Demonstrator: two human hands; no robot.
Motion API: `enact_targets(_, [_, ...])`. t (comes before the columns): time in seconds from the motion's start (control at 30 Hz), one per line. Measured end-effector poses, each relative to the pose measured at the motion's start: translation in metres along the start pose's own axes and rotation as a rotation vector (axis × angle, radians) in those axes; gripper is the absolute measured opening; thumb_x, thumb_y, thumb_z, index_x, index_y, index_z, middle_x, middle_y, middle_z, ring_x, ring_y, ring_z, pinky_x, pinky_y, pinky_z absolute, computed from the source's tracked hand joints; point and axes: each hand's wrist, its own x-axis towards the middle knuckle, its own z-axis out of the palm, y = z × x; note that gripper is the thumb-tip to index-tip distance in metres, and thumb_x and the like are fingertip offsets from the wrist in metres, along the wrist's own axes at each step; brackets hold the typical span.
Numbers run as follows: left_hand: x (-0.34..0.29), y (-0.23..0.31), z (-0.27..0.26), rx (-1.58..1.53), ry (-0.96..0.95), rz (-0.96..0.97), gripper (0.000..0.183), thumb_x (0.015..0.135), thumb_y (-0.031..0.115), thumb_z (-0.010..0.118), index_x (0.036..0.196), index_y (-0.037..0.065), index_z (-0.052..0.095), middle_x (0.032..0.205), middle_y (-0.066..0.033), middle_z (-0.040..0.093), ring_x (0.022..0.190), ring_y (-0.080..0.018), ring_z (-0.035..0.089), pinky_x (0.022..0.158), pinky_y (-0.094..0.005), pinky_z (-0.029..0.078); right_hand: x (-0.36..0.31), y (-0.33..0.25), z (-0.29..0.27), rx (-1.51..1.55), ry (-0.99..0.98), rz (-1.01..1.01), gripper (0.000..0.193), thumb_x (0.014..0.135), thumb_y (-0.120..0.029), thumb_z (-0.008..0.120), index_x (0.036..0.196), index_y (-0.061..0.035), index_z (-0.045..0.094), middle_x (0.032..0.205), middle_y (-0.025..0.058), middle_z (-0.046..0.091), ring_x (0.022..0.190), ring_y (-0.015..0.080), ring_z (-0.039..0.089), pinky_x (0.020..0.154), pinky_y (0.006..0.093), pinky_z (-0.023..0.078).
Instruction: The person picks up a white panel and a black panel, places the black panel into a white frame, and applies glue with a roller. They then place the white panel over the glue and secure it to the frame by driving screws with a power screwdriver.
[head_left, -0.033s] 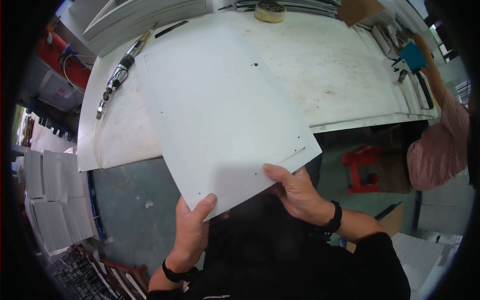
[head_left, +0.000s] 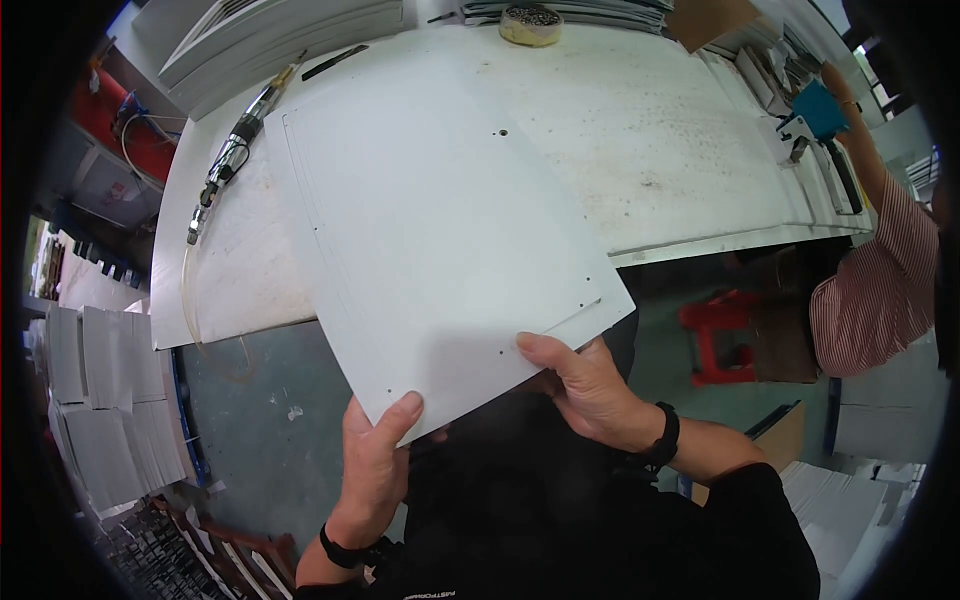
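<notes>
Nothing has shifted since the earlier frame: both hands and the sheet sit as before. L hand is closed on the near edge of the white sheet, thumb on top, fingers under. R hand grips the same edge nearer the sheet's right corner, thumb lying over the top face. Sheet is a large flat panel w/ small holes, tilted; its far part lies over the bench, near part overhangs the bench's front edge toward the person.

No labels or signs readable. Tape roll, round, yellowish, sits at the bench's far edge. Air tool w/ hose lies along the bench's left edge, just beside the sheet's left side. Stacks of white panels stand on the floor left of the bench; more lean past its far-left corner. Red stool is below the front edge, right. Another person's striped sleeve is at the bench's right end, near a blue item.
</notes>
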Motion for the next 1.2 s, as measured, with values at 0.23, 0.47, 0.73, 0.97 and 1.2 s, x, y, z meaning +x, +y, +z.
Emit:
enact_targets(0.23, [0.003, 0.012, -0.026, 0.053, 0.017, 0.051, 0.052, 0.087, 0.031, 0.074, 0.119, -0.007, 0.058, 0.093, -0.0155, 0.069, 0.074, -0.0213, 0.067, 0.061, -0.0311, 0.054, -0.007, -0.02, -0.012, 0.009, 0.006, 0.078, 0.064, 0.099, -0.033, 0.07, 0.146, 0.0013, 0.043, 0.135, 0.0172, 0.059, 0.122, 0.0274, 0.063, 0.094, 0.0468, 0.063])
enact_targets(0.47, [0.006, 0.013, -0.031, 0.106, 0.03, 0.061, 0.059, 0.085, 0.035, 0.074, 0.125, -0.005, 0.056, 0.099, -0.0124, 0.068, 0.075, -0.0172, 0.066, 0.059, -0.0283, 0.053, -0.005, -0.015, -0.009, 0.026, 0.053, 0.048, 0.044, 0.099, -0.023, 0.072, 0.134, 0.0001, 0.057, 0.123, 0.0103, 0.067, 0.111, 0.0191, 0.068, 0.091, 0.035, 0.061])
enact_targets(0.73, [0.011, 0.011, -0.062, -0.001, 0.272, 0.225, 0.05, 0.095, 0.031, 0.072, 0.127, -0.004, 0.055, 0.104, -0.0088, 0.067, 0.08, -0.0127, 0.065, 0.06, -0.0264, 0.051, -0.003, -0.02, -0.005, -0.241, -0.209, 0.187, 0.06, 0.097, -0.037, 0.075, 0.135, 0.0053, 0.058, 0.123, 0.0175, 0.068, 0.11, 0.0238, 0.068, 0.089, 0.0385, 0.061])
enact_targets(0.97, [0.018, 0.009, -0.067, -0.077, 0.322, 0.287, 0.044, 0.103, 0.032, 0.066, 0.128, -0.002, 0.056, 0.102, -0.006, 0.066, 0.08, -0.0093, 0.063, 0.059, -0.0248, 0.049, 0.018, -0.027, -0.003, -0.351, -0.207, 0.101, 0.054, 0.099, -0.036, 0.073, 0.132, 0.0056, 0.062, 0.117, 0.015, 0.07, 0.106, 0.0181, 0.067, 0.094, 0.0332, 0.056])
enact_targets(1.2, [0.029, 0.02, -0.079, -0.003, 0.276, 0.285, 0.045, 0.102, 0.034, 0.068, 0.124, -0.003, 0.056, 0.096, -0.0049, 0.065, 0.075, -0.0084, 0.06, 0.061, -0.0246, 0.048, 0.01, -0.018, 0.008, -0.356, -0.229, 0.035, 0.051, 0.101, -0.035, 0.071, 0.131, 0.0057, 0.062, 0.116, 0.0126, 0.071, 0.106, 0.0156, 0.065, 0.097, 0.0315, 0.053])
